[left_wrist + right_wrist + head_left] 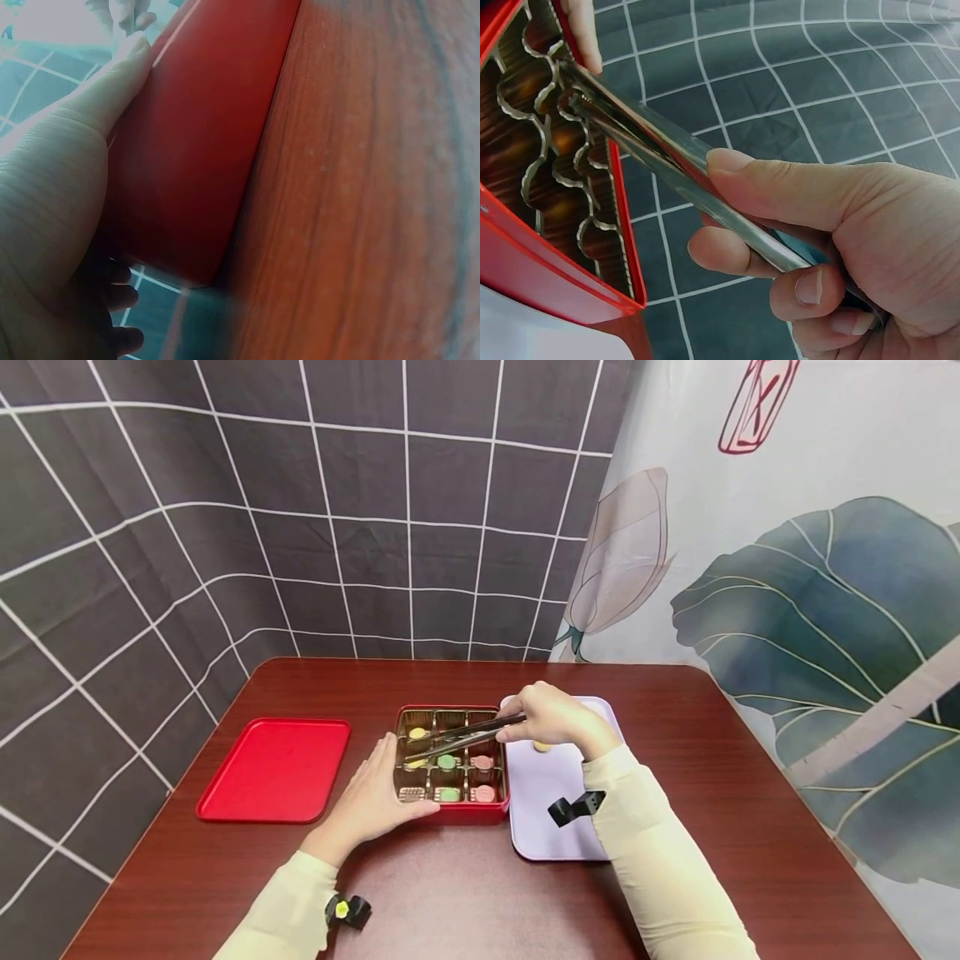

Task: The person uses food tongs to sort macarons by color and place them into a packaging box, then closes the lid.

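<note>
A red box point(471, 814) with a divided gold-brown insert holds several small round macarons in yellow, green and pink. My left hand point(372, 802) rests around its front-left corner, fingers along the left side and thumb across the front rim. In my right hand point(802, 225) I grip metal tongs point(682, 172), which slant down leftward into the box. Their tips are at a yellow macaron point(416, 764) in the left column's middle compartment; whether they pinch it I cannot tell. Another yellow macaron point(417, 733) sits behind it, with green point(447, 762) and pink point(482, 762) ones to the right.
A pale purple tray point(551, 839) lies right of the box, partly beneath my right arm, with a yellow macaron point(542, 747) on it. To the left is a red lid-like tray point(273, 770). Grey gridded cloth point(367, 552) hangs behind the brown table point(435, 893).
</note>
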The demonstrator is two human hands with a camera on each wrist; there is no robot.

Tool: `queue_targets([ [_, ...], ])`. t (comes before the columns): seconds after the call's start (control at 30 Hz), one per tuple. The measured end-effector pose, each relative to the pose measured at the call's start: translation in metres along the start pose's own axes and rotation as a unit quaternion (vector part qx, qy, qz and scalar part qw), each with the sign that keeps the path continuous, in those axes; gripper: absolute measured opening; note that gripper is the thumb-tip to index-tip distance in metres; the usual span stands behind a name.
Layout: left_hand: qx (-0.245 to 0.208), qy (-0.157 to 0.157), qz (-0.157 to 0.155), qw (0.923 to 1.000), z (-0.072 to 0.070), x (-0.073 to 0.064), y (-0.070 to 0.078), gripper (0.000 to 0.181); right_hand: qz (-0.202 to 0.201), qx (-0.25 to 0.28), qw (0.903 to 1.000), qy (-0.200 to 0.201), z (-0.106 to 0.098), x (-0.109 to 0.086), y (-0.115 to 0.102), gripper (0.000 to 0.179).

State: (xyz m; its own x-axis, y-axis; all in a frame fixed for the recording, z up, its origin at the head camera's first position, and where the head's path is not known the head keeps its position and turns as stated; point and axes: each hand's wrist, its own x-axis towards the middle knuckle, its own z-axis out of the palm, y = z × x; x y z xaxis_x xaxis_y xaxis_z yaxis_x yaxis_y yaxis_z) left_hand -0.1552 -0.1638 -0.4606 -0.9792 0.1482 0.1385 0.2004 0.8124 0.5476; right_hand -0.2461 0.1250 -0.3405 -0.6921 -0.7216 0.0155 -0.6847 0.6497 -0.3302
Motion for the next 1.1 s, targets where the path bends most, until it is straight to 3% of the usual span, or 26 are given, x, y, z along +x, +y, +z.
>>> queue_targets([
  [0.43,-0.005,-0.002,-0.003,1.0,0.0,0.0,0.0,0.131,0.052,0.055,0.9956,0.056,-0.007,-0.05,0.029,0.019],
  [0.8,-0.008,-0.003,-0.01,0.9999,0.001,-0.002,-0.002,0.131,0.108,0.094,0.984,0.106,-0.007,-0.086,0.062,0.034],
  [1.1,-0.009,-0.001,-0.004,0.9999,0.001,0.0,-0.001,0.132,0.161,0.114,0.9739,0.113,0.001,-0.118,0.09,0.036],
])
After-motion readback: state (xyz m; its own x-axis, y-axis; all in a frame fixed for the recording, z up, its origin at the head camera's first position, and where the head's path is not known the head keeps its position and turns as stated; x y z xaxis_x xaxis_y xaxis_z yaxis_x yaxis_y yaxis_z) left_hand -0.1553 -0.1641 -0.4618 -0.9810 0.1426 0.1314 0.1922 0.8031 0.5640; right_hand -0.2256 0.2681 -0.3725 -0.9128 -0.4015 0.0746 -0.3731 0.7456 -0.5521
